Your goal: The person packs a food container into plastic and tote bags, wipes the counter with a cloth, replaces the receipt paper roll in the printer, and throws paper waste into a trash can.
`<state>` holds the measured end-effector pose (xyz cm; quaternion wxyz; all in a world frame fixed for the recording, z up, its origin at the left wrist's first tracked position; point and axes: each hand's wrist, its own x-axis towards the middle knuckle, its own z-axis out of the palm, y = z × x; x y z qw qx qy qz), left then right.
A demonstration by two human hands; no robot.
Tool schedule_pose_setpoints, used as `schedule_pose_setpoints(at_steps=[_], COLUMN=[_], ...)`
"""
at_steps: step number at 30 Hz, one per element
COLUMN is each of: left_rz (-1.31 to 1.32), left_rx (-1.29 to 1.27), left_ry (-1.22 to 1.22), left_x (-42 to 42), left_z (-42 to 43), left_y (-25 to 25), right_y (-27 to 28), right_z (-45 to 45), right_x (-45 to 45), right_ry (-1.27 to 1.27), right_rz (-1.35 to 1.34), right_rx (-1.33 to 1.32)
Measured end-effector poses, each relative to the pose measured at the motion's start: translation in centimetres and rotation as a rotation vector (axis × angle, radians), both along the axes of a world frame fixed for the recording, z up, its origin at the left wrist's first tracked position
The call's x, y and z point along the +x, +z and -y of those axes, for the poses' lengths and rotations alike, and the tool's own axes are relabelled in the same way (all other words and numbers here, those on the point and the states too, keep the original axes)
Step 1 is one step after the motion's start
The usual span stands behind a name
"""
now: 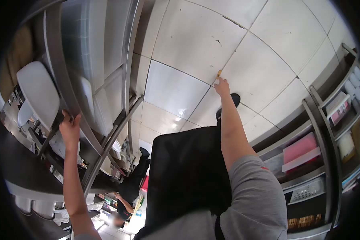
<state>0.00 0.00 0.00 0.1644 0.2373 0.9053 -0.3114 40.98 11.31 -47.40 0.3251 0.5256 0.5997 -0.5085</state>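
Note:
My right hand (222, 87) reaches down over the tiled floor, fingers closed together. At its fingertips is a small yellow-brown piece (219, 73), too small to name, and a bit of white shows by the fingers. My left hand (70, 129) is raised at the metal counter edge (74, 105), thumb and fingers curled on it. Just beyond it stands a white rounded container (38, 90). A black apron (188, 168) covers my front, and a dark shoe (235, 99) shows beside my right forearm.
Metal shelving at right holds a pink container (300, 148), a white perforated basket (308, 190) and stacked white items. Clear plastic bins (96, 48) fill the shelf at left. Another person (126, 200) in dark clothes is at the bottom, beyond the counter.

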Motion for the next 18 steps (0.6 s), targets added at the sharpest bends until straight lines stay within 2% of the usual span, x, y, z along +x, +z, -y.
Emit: schedule_pose_setpoints(at_steps=[2,3,5,7,9,10,12,15,18], left_rz=[-0.007,-0.004,0.155,0.125,0.031,0.031,0.035,0.020,0.011], left_rx=[0.016,-0.037,0.399,0.319,0.125,0.150,0.008,0.100,0.207], left_ry=[-0.013,-0.021,-0.128,-0.110,-0.088,-0.093,-0.041,-0.190,-0.258], left_x=[0.1,-0.1,-1.4,0.0,0.4,0.2,0.4,-0.6,-2.3], left_z=[-0.1,1.2,4.0,2.5,1.3,0.9,0.6,2.6,5.2], left_y=[1.9,-0.4,-1.6,-1.6,-1.4,-1.4,-1.3,-1.8,-3.2], right_y=[0.2,-3.2,-6.0,-5.5,-4.0,-3.2,3.3,9.3,17.5], right_z=[0.0,3.0,3.0,3.0,3.7,4.5,3.9,4.8,0.7], right_x=[-1.6,-1.3,-0.8,-0.9,-0.2,1.0,2.8,9.0,16.2], right_ry=[0.062,0.055,0.087,0.097,0.161,0.215,0.023,-0.051,-0.042], right_rz=[0.019,0.020,-0.030,-0.031,-0.042,-0.047,0.031,0.085,0.163], right_rx=[0.055,0.002,0.129,0.093,0.061,0.068,0.069,0.355,0.225])
